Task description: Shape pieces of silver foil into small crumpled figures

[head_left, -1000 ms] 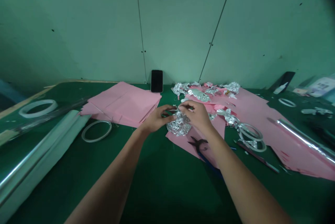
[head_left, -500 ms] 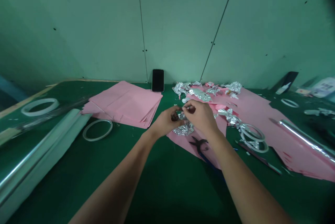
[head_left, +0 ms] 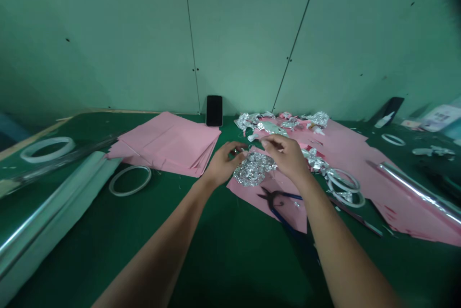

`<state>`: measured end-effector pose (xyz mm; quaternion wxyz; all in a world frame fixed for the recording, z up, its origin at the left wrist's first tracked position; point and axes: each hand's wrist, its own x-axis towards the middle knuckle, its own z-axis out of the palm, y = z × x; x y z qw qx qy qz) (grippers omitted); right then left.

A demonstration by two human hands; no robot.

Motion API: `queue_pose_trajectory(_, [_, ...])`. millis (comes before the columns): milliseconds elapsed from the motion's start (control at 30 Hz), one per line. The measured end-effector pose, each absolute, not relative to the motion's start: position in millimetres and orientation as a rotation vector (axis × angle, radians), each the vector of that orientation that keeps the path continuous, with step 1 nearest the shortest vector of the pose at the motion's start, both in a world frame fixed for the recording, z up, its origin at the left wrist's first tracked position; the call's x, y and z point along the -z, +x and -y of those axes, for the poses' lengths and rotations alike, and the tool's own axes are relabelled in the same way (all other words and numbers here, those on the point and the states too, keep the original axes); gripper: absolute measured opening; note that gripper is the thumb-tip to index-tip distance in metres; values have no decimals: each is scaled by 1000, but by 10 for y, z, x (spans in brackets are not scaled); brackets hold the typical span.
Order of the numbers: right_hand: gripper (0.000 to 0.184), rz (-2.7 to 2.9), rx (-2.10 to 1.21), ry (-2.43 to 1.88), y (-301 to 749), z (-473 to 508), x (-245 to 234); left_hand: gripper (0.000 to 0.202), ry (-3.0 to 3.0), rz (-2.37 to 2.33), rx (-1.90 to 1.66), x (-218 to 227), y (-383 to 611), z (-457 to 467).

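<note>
A crumpled ball of aluminium foil (head_left: pixel 253 169) lies on a sheet of pink paper (head_left: pixel 248 190). My left hand (head_left: pixel 226 164) curls against the foil's upper left side, its fingertips at the edge of the ball. My right hand (head_left: pixel 284 155) is over the foil's upper right, with its fingertips pinched towards the top of the ball. Whether those fingertips hold anything is hard to tell. Just below the foil, on the same pink sheet, rest blue-handled scissors (head_left: pixel 273 198), close to my right forearm.
A stack of pink paper (head_left: pixel 169 147) and a tape ring (head_left: pixel 129 180) lie left on a green mat (head_left: pixel 201 245). Foil scraps (head_left: pixel 247 121) and a black phone (head_left: pixel 214 110) stand behind. Further rings (head_left: pixel 344 180) and a foil roll (head_left: pixel 418 191) lie right.
My right hand has drawn back to the right and uncovered more of the foil ball. My left hand stays against the ball. The view has shifted slightly.
</note>
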<state>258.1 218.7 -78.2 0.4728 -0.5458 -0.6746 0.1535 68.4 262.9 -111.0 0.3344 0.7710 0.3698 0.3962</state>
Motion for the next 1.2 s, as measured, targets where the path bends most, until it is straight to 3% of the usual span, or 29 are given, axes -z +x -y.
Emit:
queue_pose_trajectory(167, [10,1795,-473,-1354,2542,-2191,808,22,2003,-837,-1046,1129,766,-2673])
queue_pose_trajectory(400, [11,1784,-567,-1354,2611,-2231,855,17,2003,-821,-1043,1148,803,-2680])
queue_pose_trajectory(733, [25,1723,-518,-1292,2535,-2237,880,34,1888,-802,-980,1090,660,-2637])
queue_pose_trajectory(833, [21,1759,-569,-1253,2489,-2254,927,45,1911,-721,-923,1149,671,-2623])
queue_pose_trajectory(1033, [10,1757,-589,-1244,2505,-2244,908,36,1974,-787,-848,1210,723,-2610])
queue_pose_trajectory(1200, [8,1770,-584,-1246,2540,-2223,868,40,1963,-798,-846,1204,716,-2612])
